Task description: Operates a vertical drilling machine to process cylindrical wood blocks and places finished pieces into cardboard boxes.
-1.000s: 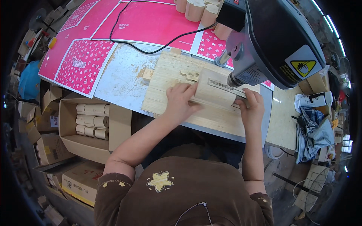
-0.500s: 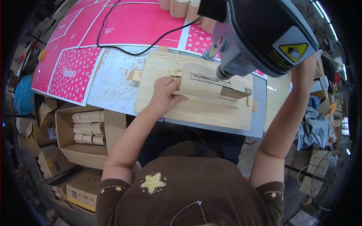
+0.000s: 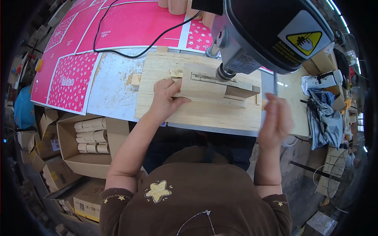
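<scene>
My left hand grips the left end of a pale wooden box-like piece, thumb at the near side and fingers at the end. The piece lies on a wooden board and has a long slot in its top. Over the slot stands the chuck of a black and grey drill press; its tip is hard to make out against the wood. My right hand is in the air at the board's right edge, slightly blurred, fingers stretched out with nothing seen in them.
Pink patterned sheets cover the far left of the table, crossed by a black cable. Rounded wooden pieces stand at the back. A cardboard box with similar pieces is below left; grey cloth hangs at right.
My right hand has come away from the right side of the drill press, down and toward me. My left hand keeps its grip on the wooden piece. The view has shifted slightly.
</scene>
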The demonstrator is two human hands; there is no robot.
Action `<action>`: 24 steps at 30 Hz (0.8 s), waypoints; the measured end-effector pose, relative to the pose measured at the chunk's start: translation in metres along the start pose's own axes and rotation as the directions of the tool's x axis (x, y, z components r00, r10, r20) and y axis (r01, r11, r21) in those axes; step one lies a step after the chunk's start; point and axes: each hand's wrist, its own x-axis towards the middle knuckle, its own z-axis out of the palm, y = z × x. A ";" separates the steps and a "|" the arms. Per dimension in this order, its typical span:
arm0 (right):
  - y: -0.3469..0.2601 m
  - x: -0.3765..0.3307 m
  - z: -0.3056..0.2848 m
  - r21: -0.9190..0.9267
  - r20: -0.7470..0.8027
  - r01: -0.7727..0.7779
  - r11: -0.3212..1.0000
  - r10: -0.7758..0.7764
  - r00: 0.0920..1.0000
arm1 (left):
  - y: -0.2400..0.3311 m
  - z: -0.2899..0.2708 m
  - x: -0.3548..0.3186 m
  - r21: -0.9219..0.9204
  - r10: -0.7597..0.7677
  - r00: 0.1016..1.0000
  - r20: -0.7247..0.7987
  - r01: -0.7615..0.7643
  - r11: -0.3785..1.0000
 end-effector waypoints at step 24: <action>0.017 0.123 -0.030 0.069 -0.185 -0.014 0.998 0.027 0.982 | 0.029 0.031 0.012 0.092 -0.038 0.999 0.029 0.035 0.995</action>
